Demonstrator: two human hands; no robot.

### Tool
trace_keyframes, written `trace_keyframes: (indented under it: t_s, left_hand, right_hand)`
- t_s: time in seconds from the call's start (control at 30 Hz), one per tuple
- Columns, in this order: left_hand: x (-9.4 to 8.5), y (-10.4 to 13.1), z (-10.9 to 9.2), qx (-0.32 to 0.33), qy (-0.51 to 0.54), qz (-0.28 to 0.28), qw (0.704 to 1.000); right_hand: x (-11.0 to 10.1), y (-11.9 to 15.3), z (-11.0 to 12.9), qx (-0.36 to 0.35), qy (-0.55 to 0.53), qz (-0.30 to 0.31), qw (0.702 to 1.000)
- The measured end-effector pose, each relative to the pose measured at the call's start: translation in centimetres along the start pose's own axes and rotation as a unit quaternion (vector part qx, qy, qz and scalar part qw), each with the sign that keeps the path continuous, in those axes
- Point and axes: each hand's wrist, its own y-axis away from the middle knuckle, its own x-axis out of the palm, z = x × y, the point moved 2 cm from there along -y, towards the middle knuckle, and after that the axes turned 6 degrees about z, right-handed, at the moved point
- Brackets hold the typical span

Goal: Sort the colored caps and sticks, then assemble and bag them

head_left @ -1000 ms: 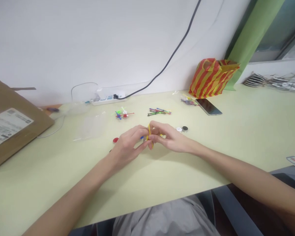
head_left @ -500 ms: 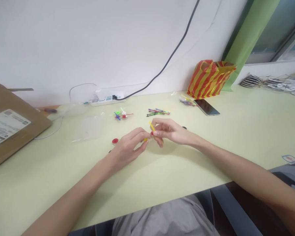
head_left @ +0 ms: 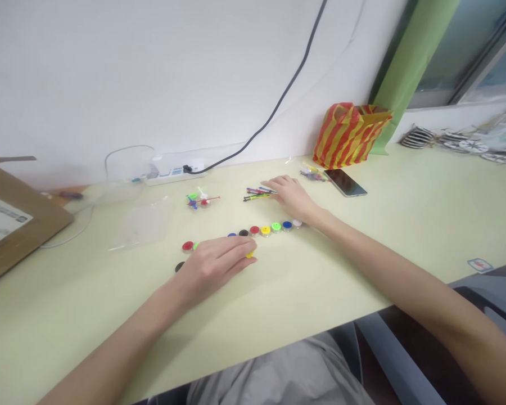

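Note:
My left hand (head_left: 219, 260) is closed on a small yellow disc-like piece (head_left: 250, 255), low over the table, its fingers hiding most of it. My right hand (head_left: 293, 198) reaches over the right end of a pile of thin coloured plastic sticks (head_left: 255, 194), fingers stretched out, fingertips at the sticks. Between the hands runs a row of small round pieces with coloured tops, among them a red one (head_left: 254, 230), a yellow one (head_left: 265, 230) and a green one (head_left: 276, 227). Beside my left hand lie another red piece (head_left: 188, 246) and a black one (head_left: 179, 266), partly covered.
Behind my left hand lies a cluster of coloured pieces with sticks (head_left: 201, 199). A clear plastic bag (head_left: 139, 222), a power strip (head_left: 172, 173) and a cardboard box (head_left: 21, 219) are on the left. A phone (head_left: 346, 183) and a striped bag (head_left: 349, 135) stand back right.
My right hand has moved away from my left, back to the stick pile; the yellow stick no longer shows in its fingers. The row of round pieces is uncovered. The view has shifted slightly.

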Motion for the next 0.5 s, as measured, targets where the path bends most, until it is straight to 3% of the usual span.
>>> trace_keyframes:
  t_s: [0.17,0.33,0.5]
  left_hand:
    - [-0.2,-0.4,0.0,-0.021,-0.032,0.033,0.999]
    - [-0.7,-0.3,0.5,-0.042,-0.007,0.065,0.997]
    - [-2.1,-0.2,1.6,-0.119,0.050,0.194,0.973]
  right_hand:
    - [-0.3,0.7,-1.2,0.031,0.022,0.030,0.999]
    - [-0.5,0.9,-0.5,0.023,0.020,0.032,0.999]
    - [-0.8,1.3,0.9,0.010,0.000,0.011,1.000]
